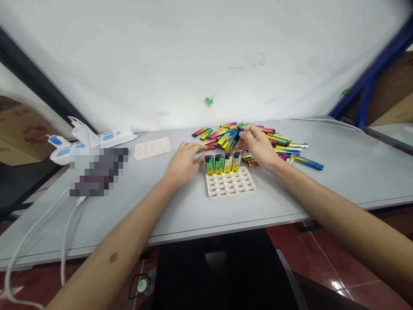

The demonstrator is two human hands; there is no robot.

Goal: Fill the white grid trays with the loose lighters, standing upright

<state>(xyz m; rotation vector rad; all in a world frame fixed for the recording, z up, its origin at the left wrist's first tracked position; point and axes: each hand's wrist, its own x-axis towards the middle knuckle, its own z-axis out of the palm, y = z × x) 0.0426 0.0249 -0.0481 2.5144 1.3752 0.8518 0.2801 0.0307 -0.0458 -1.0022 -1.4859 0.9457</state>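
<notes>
A white plastic tray (231, 186) with rows of small slots lies on the table before me. Along its far row stand several lighters (223, 164), upright, with black tops and green or yellow see-through bodies. My right hand (256, 144) pinches a blue and yellow lighter (233, 140), tilted, just above and beyond that row. To the left of the tray rests my left hand (187, 160), open, its fingers reaching toward a red lighter at the pile's edge and its thumb close to the leftmost standing lighter. Shiny multicoloured lighters (298, 162) lie heaped behind and around my right hand.
Another white slotted tray (152, 148) lies at the left, near the wall. Power strips (111, 137) with plugs and a blurred dark object (100, 172) with a white cable (66, 232) occupy the far left. Cardboard boxes (22, 133) stand beyond the table's ends.
</notes>
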